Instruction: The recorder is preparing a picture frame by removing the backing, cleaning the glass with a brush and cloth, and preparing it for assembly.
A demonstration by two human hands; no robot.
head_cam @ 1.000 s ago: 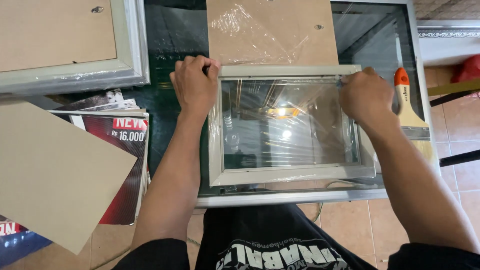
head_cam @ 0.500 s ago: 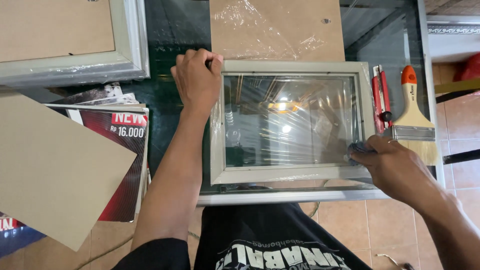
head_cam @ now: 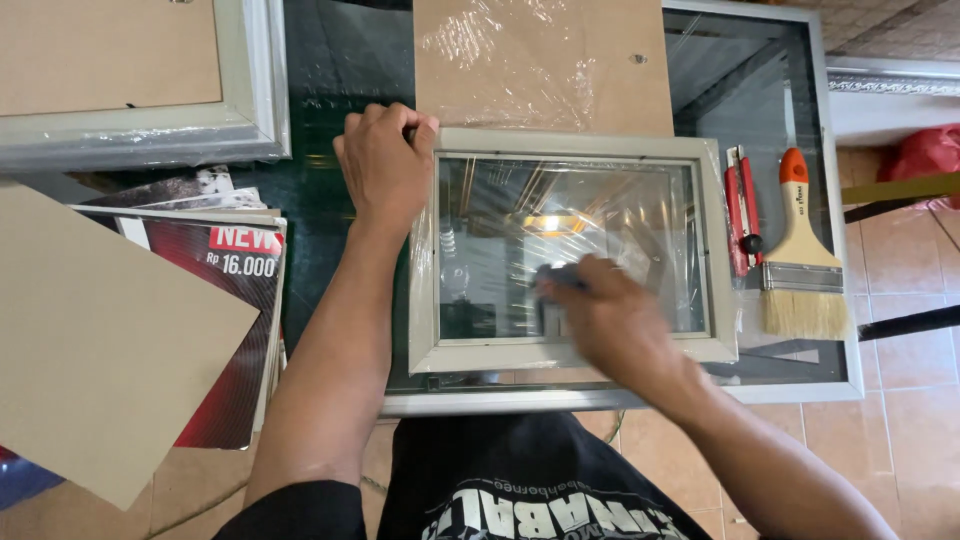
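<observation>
A pale grey picture frame point(head_cam: 575, 145) with a glass pane, wrapped in clear plastic film, lies flat on a glass-topped table point(head_cam: 845, 385). My left hand point(head_cam: 385, 165) grips the frame's top left corner, fingers curled over its edge. Blurred by motion, my right hand point(head_cam: 600, 315) lies over the lower middle of the pane. A small dark shape shows at its fingertips, and I cannot tell whether it holds anything.
A red utility knife point(head_cam: 740, 210) and a wide paintbrush point(head_cam: 800, 260) with an orange-tipped handle lie right of the frame. Brown board point(head_cam: 545, 65) with film sits behind it. At the left are a larger frame point(head_cam: 130, 130), magazines point(head_cam: 225, 300) and a cardboard sheet point(head_cam: 100, 340).
My right hand has moved from the frame's right edge, past its lower right corner, onto the lower middle of the pane. My left hand has stayed on the top left corner.
</observation>
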